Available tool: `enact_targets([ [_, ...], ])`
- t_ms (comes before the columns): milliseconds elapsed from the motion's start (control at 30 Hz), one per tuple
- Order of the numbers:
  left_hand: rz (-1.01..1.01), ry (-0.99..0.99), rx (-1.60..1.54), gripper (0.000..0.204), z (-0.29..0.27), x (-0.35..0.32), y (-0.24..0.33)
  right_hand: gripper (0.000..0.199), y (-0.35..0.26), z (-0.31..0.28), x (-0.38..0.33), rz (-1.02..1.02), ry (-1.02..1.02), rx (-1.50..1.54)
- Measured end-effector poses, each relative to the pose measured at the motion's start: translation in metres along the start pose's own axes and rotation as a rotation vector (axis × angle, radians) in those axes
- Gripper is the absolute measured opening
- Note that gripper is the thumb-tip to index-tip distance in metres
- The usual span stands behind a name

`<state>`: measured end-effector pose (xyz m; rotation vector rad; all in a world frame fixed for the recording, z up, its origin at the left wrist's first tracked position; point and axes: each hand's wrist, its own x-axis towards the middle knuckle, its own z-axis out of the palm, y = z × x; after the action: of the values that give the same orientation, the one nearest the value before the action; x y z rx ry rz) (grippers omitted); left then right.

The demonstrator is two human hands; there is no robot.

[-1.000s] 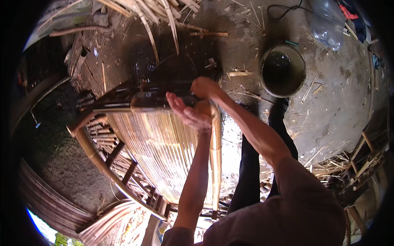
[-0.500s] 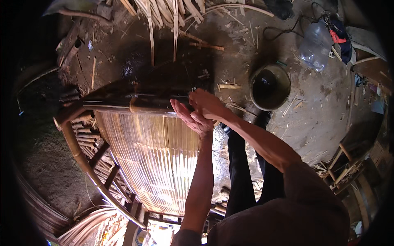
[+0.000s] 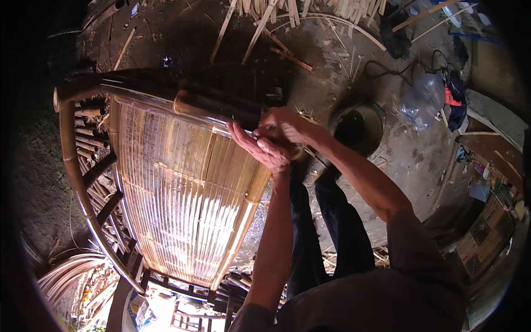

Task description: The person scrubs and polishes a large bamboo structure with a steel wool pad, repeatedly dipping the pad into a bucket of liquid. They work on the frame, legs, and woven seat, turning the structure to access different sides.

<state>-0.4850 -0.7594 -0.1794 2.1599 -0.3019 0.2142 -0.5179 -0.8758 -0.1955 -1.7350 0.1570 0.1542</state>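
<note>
Standing left of the legs (image 3: 347, 229), the bamboo bench (image 3: 182, 182) has one corner partly hidden by the left hand (image 3: 263, 150), fingers extended, and right hand (image 3: 285, 125), curled, contents unclear; rightward, bucket (image 3: 378, 131), clear bottle (image 3: 425, 98); ahead, split strips (image 3: 354, 10).

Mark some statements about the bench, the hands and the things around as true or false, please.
1. The left hand and the right hand are close together at a corner of the bamboo bench. True.
2. The bench's surface is one solid board. False: it is made of narrow slats.
3. A bucket stands to the right of both hands. True.
4. A clear bottle lies on the bench. False: the clear bottle is right of the bucket.
</note>
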Motion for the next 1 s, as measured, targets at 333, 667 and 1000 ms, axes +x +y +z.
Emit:
enact_targets([
  [333,-0.009,-0.081,-0.056,0.067,0.001,0.006,0.014,0.033,-0.014,0.017,-0.026,0.267,0.590,0.396],
  [667,0.258,-0.607,0.323,0.066,0.009,0.012,0.019,0.049,0.024,0.096,-0.027,0.615,1.481,1.077],
  [1000,0.524,-0.747,0.512,0.071,0.014,0.015,0.018,0.047,0.039,0.166,0.004,0.689,1.676,1.600],
])
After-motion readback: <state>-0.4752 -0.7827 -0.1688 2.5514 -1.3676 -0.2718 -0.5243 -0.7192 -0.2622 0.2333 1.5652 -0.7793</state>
